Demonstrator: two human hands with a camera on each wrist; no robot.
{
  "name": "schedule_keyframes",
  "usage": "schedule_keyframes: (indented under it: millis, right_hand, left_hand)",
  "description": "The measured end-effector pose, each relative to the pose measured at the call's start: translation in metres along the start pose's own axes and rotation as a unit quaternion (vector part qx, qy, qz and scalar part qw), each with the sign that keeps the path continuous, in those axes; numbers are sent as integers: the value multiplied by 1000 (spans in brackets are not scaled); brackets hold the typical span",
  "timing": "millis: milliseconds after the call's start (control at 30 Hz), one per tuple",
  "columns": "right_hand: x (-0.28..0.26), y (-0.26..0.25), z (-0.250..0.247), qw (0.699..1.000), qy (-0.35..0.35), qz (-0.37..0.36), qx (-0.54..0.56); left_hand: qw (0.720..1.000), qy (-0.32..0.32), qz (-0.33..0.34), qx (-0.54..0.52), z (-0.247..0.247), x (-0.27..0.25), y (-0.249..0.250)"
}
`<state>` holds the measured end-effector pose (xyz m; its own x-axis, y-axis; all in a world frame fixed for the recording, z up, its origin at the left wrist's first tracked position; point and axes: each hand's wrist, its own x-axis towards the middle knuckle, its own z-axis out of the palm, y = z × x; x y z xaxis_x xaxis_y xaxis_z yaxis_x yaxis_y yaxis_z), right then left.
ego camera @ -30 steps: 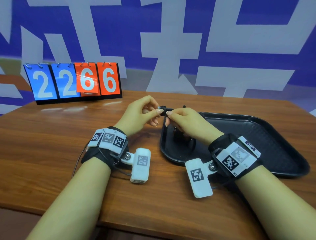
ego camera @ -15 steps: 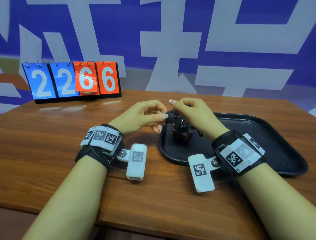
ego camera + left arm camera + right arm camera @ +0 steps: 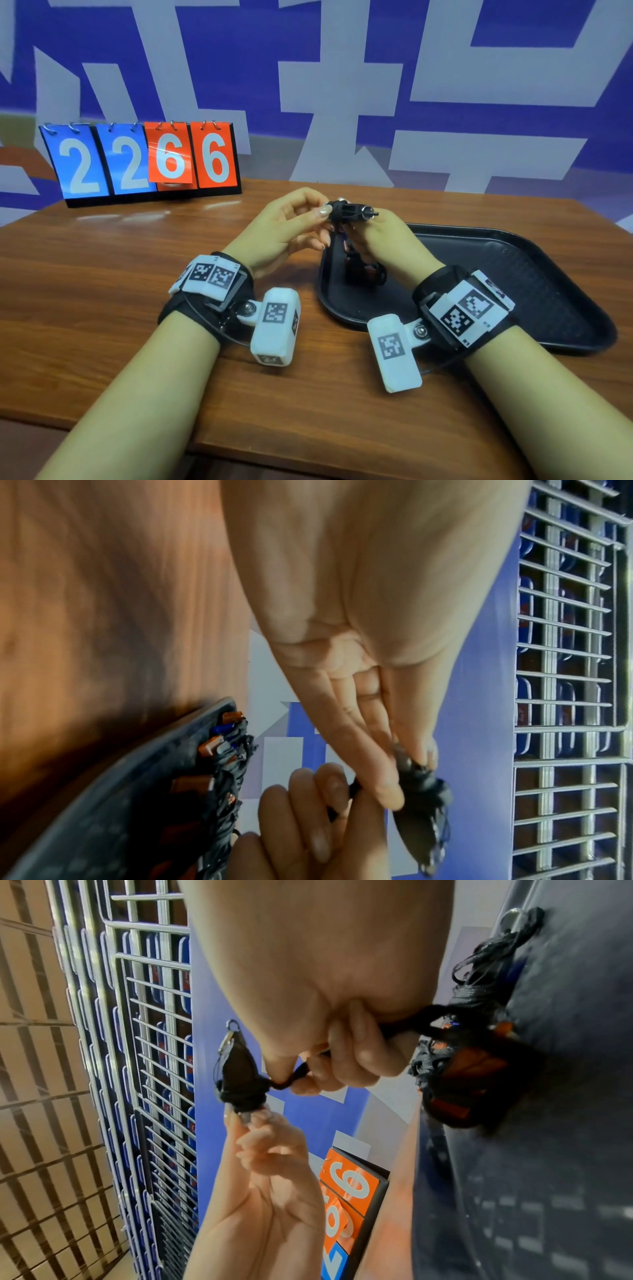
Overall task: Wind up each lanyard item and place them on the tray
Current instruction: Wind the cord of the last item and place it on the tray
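Observation:
A small black lanyard item (image 3: 349, 210) with a metal clasp is held in the air above the left end of the black tray (image 3: 534, 274). My left hand (image 3: 291, 226) pinches its wound end (image 3: 241, 1096) between thumb and forefinger. My right hand (image 3: 383, 236) pinches the black cord (image 3: 291, 1079) that runs from the item and is partly wrapped round it. The clasp (image 3: 229, 1039) points away from the left fingers. In the left wrist view the item (image 3: 421, 799) sits at my fingertips. A bundle of wound lanyards (image 3: 363, 270) with orange and blue parts lies on the tray, partly hidden by my right hand.
A flip scoreboard (image 3: 144, 161) reading 2266 stands at the back left of the wooden table (image 3: 102, 291). A blue and white wall rises behind the table. A metal wire rack (image 3: 568, 669) shows in the wrist views.
Both hands lifted the lanyard item slightly and turned it, so the clasp now points right. The right hand moved round it with the cord.

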<state>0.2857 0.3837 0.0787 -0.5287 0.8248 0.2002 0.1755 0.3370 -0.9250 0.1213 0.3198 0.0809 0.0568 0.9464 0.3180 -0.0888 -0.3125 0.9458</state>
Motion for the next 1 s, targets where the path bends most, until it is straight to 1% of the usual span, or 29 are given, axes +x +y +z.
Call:
schedule_keyframes:
  millis: [133, 233, 333, 400, 500, 600, 667, 767, 867, 1000]
  right_hand:
    - [2, 2, 5, 1000, -27, 11, -9]
    - [5, 4, 5, 999, -20, 15, -24]
    - [6, 7, 5, 999, -28, 12, -40]
    - [6, 8, 6, 998, -40, 2, -47]
    - [4, 8, 7, 995, -58, -27, -71]
    - [0, 3, 6, 989, -51, -61, -121]
    - [-1, -1, 4, 985, -22, -83, -153]
    - [0, -3, -4, 985, 30, -95, -144]
    - [-1, -5, -9, 982, 64, -107, -139]
    - [0, -4, -12, 979, 70, -118, -148]
  left_hand:
    - [998, 48, 8, 30, -2, 4, -4]
    - [995, 60, 23, 74, -3, 6, -7]
    - [986, 75, 33, 143, -6, 8, -9]
    - [978, 89, 40, 182, -8, 8, -11]
    - [973, 110, 44, 198, -13, 10, -13]
    - [969, 99, 18, 224, -14, 9, -14]
    - [967, 99, 8, 236, -14, 10, -15]
    - [965, 95, -9, 245, -14, 9, -14]
    - [969, 52, -27, 241, -14, 7, -12]
    - [969, 2, -44, 242, -12, 2, -3]
